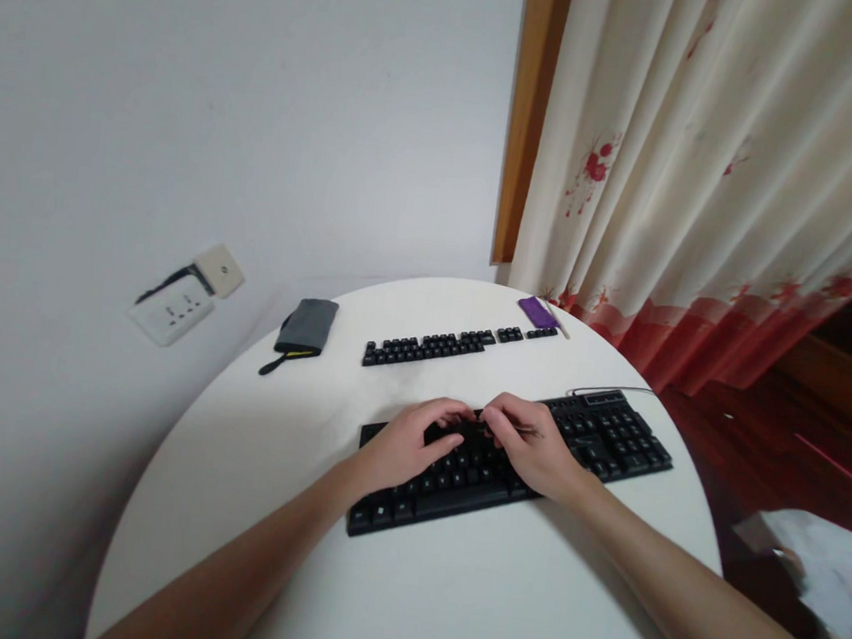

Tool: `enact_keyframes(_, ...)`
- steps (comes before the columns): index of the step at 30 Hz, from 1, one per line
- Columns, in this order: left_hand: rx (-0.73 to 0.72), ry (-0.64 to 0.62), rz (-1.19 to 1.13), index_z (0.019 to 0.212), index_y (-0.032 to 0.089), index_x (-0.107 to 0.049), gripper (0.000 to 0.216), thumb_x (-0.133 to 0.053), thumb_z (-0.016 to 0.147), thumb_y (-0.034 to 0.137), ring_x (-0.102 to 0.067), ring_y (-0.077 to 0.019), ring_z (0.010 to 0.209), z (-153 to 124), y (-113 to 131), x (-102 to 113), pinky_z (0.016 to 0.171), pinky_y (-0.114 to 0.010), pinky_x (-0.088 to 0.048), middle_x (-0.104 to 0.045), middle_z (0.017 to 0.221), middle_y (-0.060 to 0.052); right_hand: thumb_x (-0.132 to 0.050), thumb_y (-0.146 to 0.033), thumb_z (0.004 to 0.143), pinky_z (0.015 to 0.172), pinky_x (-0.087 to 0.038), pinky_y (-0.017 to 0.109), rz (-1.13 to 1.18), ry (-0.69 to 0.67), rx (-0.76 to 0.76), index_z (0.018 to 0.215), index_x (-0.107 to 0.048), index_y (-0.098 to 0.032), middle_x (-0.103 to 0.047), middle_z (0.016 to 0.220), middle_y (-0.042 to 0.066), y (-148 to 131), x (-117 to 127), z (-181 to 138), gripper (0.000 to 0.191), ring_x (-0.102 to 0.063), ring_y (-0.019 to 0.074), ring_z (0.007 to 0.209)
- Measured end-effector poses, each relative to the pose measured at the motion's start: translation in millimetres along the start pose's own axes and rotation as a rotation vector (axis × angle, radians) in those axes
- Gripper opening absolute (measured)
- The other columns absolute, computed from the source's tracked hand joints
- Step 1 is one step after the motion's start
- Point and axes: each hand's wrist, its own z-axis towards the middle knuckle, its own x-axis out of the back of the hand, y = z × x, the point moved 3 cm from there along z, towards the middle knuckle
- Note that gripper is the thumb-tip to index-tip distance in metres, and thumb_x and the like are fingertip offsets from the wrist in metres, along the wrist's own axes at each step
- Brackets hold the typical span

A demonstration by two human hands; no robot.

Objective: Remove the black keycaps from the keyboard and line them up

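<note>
A black keyboard (454, 498) lies slightly slanted on the round white table, with both of my hands over its upper middle. My left hand (410, 444) rests above the left half, fingers curved forward and the thumb held apart. Close beside it, my right hand (530, 445) is closed in a pinch, thumb against fingers. A thin dark sliver shows by its fingers, too small to name. Behind the keyboard, removed black keycaps (427, 352) stand lined up in rows. The keys directly beneath my hands are hidden.
A grey pouch (309, 325) with a dark strap lies at the table's back left. A purple cloth (537, 312) and a thin pale stick (557, 320) sit at the back right. The keyboard's cable (607, 387) runs toward the right table edge. A wall socket (175, 310) is at left.
</note>
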Motion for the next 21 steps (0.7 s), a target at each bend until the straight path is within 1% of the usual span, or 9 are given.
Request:
enact_keyframes(3, -0.037, 0.042, -0.012, 0.103, 0.021, -0.065, 0.016, -0.058, 0.089, 0.017, -0.065, -0.0187, 0.104, 0.7, -0.8, 0.1, 0.095, -0.035, -0.054, -0.069, 0.114, -0.005, -0.048, -0.038, 0.099, 0.06, -0.037, 0.025, -0.005, 0.017, -0.004, 0.076, -0.06, -0.019, -0.052, 0.064, -0.003, 1.9, 1.1, 1.2, 0.031, -0.048, 0.0122, 0.061)
enact_keyframes(5, -0.074, 0.082, 0.021, 0.095, 0.02, -0.066, 0.013, -0.056, 0.089, 0.014, -0.063, -0.0189, 0.108, 1.1, -1.2, 1.3, 0.094, -0.034, -0.054, -0.067, 0.117, -0.006, -0.048, -0.038, 0.098, 0.061, -0.037, 0.025, -0.007, 0.032, -0.012, 0.076, -0.059, -0.019, -0.052, 0.064, -0.003, 2.9, 2.3, 2.0, 0.031, -0.048, 0.0122, 0.061)
enact_keyframes(8, -0.103, 0.111, 0.036, 0.097, 0.02, -0.067, 0.016, -0.057, 0.087, 0.011, -0.062, -0.0182, 0.108, 1.9, -2.1, 2.2, 0.09, -0.031, -0.055, -0.065, 0.116, -0.007, -0.047, -0.039, 0.098, 0.061, -0.038, 0.024, 0.002, 0.048, -0.029, 0.075, -0.058, -0.019, -0.052, 0.064, -0.003, 4.0, 3.1, 2.6, 0.032, -0.049, 0.0125, 0.062)
enact_keyframes(12, -0.12, 0.09, 0.037, 0.096, 0.019, -0.067, 0.016, -0.06, 0.085, 0.01, -0.064, -0.0163, 0.095, 3.1, -2.3, 1.4, 0.083, -0.029, -0.056, -0.067, 0.103, -0.005, -0.048, -0.04, 0.098, 0.061, -0.037, 0.025, -0.003, 0.043, -0.039, 0.074, -0.057, -0.019, -0.051, 0.064, -0.003, 5.7, 0.5, 2.3, 0.034, -0.048, 0.0128, 0.062)
enact_keyframes(14, -0.114, 0.099, 0.062, 0.096, 0.019, -0.067, 0.019, -0.057, 0.085, 0.008, -0.063, -0.0155, 0.091, 3.3, -2.1, 1.7, 0.082, -0.029, -0.056, -0.067, 0.099, -0.005, -0.044, -0.041, 0.1, 0.062, -0.038, 0.026, -0.028, 0.106, -0.033, 0.076, -0.059, -0.019, -0.051, 0.064, -0.002, 5.8, 1.9, 2.3, 0.036, -0.049, 0.0139, 0.063)
enact_keyframes(16, -0.114, 0.121, 0.081, 0.097, 0.019, -0.068, 0.021, -0.054, 0.086, 0.007, -0.063, -0.0155, 0.09, 3.0, -1.5, 2.7, 0.082, -0.029, -0.055, -0.067, 0.098, -0.005, -0.037, -0.04, 0.102, 0.068, -0.042, 0.028, -0.081, 0.242, 0.019, 0.079, -0.06, -0.02, -0.055, 0.071, 0.001, 3.2, 7.8, 2.2, 0.038, -0.053, 0.0164, 0.07)
enact_keyframes(18, -0.117, 0.129, 0.088, 0.097, 0.019, -0.069, 0.022, -0.053, 0.087, 0.007, -0.063, -0.0157, 0.091, 2.6, -0.8, 3.3, 0.081, -0.029, -0.055, -0.066, 0.099, -0.005, -0.033, -0.038, 0.103, 0.08, -0.044, 0.033, -0.152, 0.344, 0.114, 0.082, -0.06, -0.02, -0.059, 0.085, 0.006, -2.3, 14.5, 1.9, 0.039, -0.057, 0.0201, 0.086)
enact_keyframes(19, -0.119, 0.128, 0.089, 0.097, 0.019, -0.069, 0.022, -0.053, 0.087, 0.008, -0.063, -0.0158, 0.09, 2.4, -0.6, 3.2, 0.08, -0.029, -0.055, -0.066, 0.099, -0.006, -0.032, -0.036, 0.104, 0.086, -0.044, 0.035, -0.185, 0.352, 0.164, 0.084, -0.061, -0.02, -0.06, 0.093, 0.008, -5.3, 16.7, 1.8, 0.038, -0.057, 0.0218, 0.093)
enact_keyframes(21, -0.116, 0.117, 0.088, 0.098, 0.019, -0.069, 0.022, -0.053, 0.087, 0.008, -0.063, -0.0156, 0.089, 2.1, -0.7, 2.8, 0.08, -0.028, -0.055, -0.067, 0.099, -0.005, -0.033, -0.033, 0.104, 0.091, -0.045, 0.037, -0.242, 0.268, 0.233, 0.091, -0.063, -0.021, -0.06, 0.103, 0.01, -9.8, 17.0, 1.7, 0.034, -0.057, 0.023, 0.102)
